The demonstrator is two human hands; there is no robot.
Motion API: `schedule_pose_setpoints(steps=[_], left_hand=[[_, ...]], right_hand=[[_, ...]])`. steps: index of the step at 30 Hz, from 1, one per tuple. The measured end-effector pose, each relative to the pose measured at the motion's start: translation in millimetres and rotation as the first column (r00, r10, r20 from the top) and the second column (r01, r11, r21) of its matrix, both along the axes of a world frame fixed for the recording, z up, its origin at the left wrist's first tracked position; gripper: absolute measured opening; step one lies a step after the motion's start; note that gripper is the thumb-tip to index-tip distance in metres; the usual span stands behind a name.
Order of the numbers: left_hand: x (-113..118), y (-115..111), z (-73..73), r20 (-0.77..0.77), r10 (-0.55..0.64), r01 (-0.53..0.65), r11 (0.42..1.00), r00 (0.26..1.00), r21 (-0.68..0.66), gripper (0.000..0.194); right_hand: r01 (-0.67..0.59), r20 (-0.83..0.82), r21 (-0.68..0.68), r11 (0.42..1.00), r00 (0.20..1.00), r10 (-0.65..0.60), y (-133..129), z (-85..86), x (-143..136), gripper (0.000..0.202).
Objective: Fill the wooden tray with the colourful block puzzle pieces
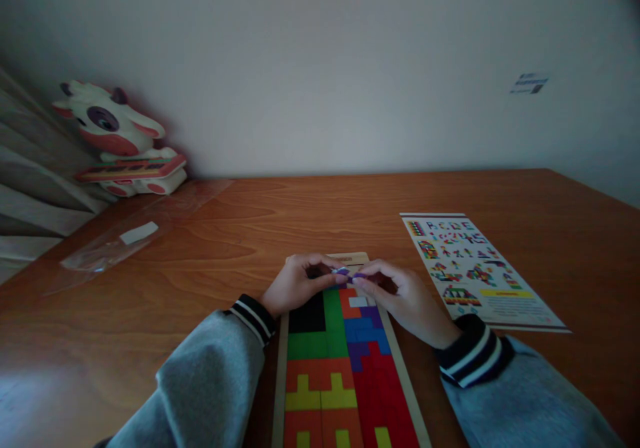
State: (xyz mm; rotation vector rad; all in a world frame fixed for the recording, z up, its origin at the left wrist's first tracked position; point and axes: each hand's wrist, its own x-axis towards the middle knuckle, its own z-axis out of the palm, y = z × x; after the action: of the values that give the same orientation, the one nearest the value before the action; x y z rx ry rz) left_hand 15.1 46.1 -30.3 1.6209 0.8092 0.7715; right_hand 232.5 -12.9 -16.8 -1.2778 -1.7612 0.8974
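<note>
A wooden puzzle tray (420, 428) holds flat coloured block pieces in green, orange, yellow, red, blue and purple. Over its far end my left hand (300, 281) and my right hand (403, 298) meet almost fingertip to fingertip. Both hands are closed in a pinch. Small patches of purple and white show at the fingertips; whether they are a piece or painted nails I cannot tell. Beside my left hand, a black area (307, 313) of the tray shows next to green pieces (320, 345). A small white patch (357, 302) lies over an orange piece near my right hand.
A printed sheet of coloured block patterns (480, 268) lies right of the tray. On the left are a clear plastic bag (100, 258) with a white label and a cow-shaped toy keyboard (133, 161). A wall stands behind the wooden table (280, 215).
</note>
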Motion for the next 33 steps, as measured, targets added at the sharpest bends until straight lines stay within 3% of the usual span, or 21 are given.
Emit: schedule_pose_setpoints(steps=[4,14,20,24,33], left_hand=[[2.2,2.1,-2.1,0.142,0.031,-0.019,0.996,0.989,-0.086,0.028],[1.8,2.1,-4.3,0.1,0.028,-0.021,0.997,0.995,-0.068,0.029],[0.9,3.1,-6.7,0.055,0.024,-0.022,0.999,0.998,-0.042,0.031],[0.2,3.7,-8.5,0.017,0.04,-0.04,0.999,0.999,-0.008,0.033],[0.4,3.4,-7.0,0.008,0.035,-0.035,0.999,0.999,0.009,0.032]], right_hand=[[0.039,-0.12,-0.067,0.997,0.992,-0.047,3.4,-3.0,9.3,0.023],[0.057,-0.184,-0.162,0.985,0.979,-0.087,10.9,-2.2,30.1,0.039],[-0.042,0.06,-0.146,0.988,0.997,0.052,8.8,-1.1,26.6,0.026],[-0.115,0.237,-0.035,0.993,0.964,0.12,7.3,-1.0,21.3,0.021],[-0.092,0.274,-0.006,0.996,0.957,0.091,5.4,-2.3,17.4,0.016]])
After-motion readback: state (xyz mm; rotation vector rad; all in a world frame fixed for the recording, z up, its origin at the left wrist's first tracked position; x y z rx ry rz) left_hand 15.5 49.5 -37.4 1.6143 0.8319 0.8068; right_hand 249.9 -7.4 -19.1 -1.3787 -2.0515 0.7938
